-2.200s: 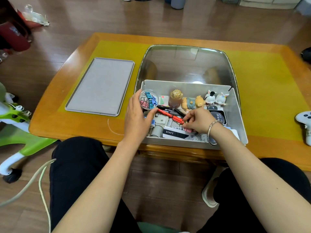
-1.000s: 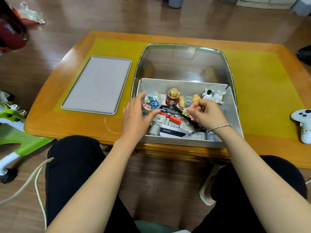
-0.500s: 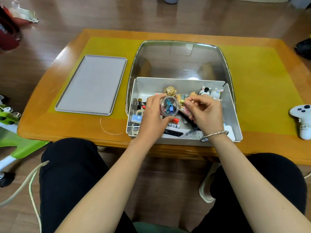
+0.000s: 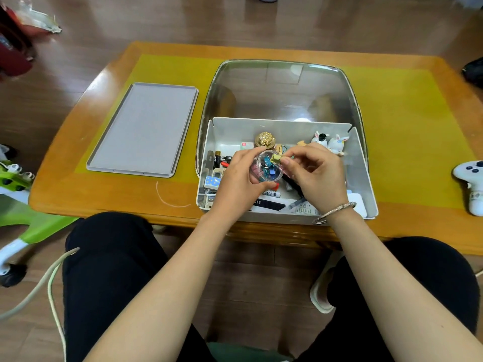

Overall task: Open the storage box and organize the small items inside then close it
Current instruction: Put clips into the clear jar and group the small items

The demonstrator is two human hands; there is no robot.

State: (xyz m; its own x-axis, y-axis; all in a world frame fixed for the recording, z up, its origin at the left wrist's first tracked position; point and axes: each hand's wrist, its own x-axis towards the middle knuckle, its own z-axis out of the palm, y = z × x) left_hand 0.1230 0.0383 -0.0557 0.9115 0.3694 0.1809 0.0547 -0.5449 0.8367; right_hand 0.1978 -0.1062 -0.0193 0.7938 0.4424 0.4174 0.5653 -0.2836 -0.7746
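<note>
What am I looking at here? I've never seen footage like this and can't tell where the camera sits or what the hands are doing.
There is no machine: a person is sitting at a low wooden table, and the one camera is worn on their head, looking forward and down, so you see their own arms and lap.

On the table stands an open white storage box full of small items, with its clear lid tipped up behind it. Beside it lies a flat grey tray, and a white game controller sits at the right edge.

The left hand grips a small clear round container of coloured clips over the box. The right hand pinches a small yellowish clip at the container's mouth. Small animal figurines and a gold-topped bottle stand at the box's back wall.
</note>
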